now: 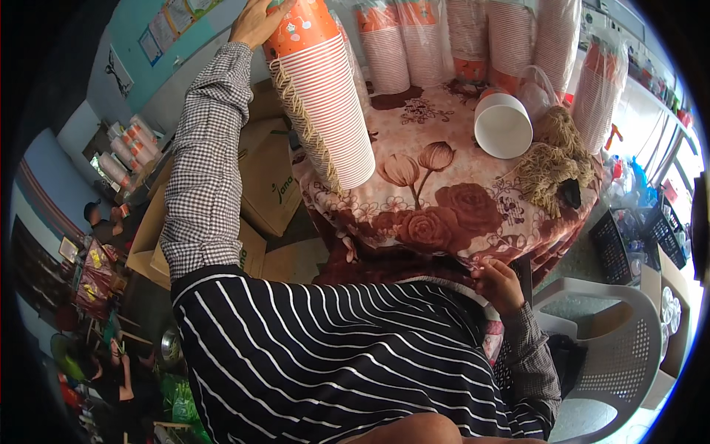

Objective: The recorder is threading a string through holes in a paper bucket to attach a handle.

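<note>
- Covering most of the work surface, the rose-patterned tablecloth (444, 214) lay over a table that carried rows of stacked paper cups wrapped in clear film (458, 41) along its far side.
- Leaning toward the person, the tall stack of orange-and-white paper cups (325, 96) stood tilted on the near left part of the cloth, with pale twine handles running down its left edge.
- The white plastic chair (621, 348) stood at the lower right, beside the table, and flattened cardboard boxes (270, 185) lay on the floor to the left.
- The single white cup (503, 126) lay on its side near a heap of loose twine (551, 159), well apart from the stack.
- The left hand (255, 22) rested on the stack's top, its fingers curled over the uppermost cup in a loose hold; how firmly they pressed could not be told.
- The right hand (499, 285) sat at the near table edge, its fingers bent and pinching the cloth's hem.
- As a judgement, the step in hand was steadying the leaning stack; any next move would call for support lower down, since it tilted.
</note>
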Motion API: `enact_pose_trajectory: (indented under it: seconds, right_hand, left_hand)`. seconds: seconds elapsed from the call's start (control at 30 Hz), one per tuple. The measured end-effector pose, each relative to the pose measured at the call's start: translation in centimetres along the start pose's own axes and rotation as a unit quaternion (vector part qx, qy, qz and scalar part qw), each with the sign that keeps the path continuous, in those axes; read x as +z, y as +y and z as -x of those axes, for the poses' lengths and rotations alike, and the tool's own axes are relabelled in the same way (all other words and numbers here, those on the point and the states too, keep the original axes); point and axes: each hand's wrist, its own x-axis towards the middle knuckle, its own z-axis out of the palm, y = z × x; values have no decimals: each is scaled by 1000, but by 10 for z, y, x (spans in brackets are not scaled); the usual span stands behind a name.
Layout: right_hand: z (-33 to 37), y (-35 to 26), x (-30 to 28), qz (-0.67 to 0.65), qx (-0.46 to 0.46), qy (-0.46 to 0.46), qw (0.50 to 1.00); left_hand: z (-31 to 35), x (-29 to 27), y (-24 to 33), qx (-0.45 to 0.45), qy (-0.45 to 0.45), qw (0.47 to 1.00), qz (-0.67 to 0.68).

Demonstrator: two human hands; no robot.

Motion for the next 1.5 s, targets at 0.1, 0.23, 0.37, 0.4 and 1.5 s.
enact_pose_trajectory:
  seconds: [0.1,0.23,0.37,0.4,1.5]
  right_hand:
    - [2,0,1,3,1,-1,1000]
    - [5,3,-2,-8,-2,7,1000]
    - [8,-3,9,10,10,6,1000]
    - [8,-3,10,14,13,16,1000]
    - [-143,-112,-52,375,-239,207,871]
  left_hand:
    - [3,2,5,-7,12,1000,14]
    - [-3,15,17,-5,-9,1000,19]
    - [-5,20,-44,123,63,989,-55]
    - [-4,24,-43,127,63,989,-50]
    - [298,272,99,166,-202,903,342]
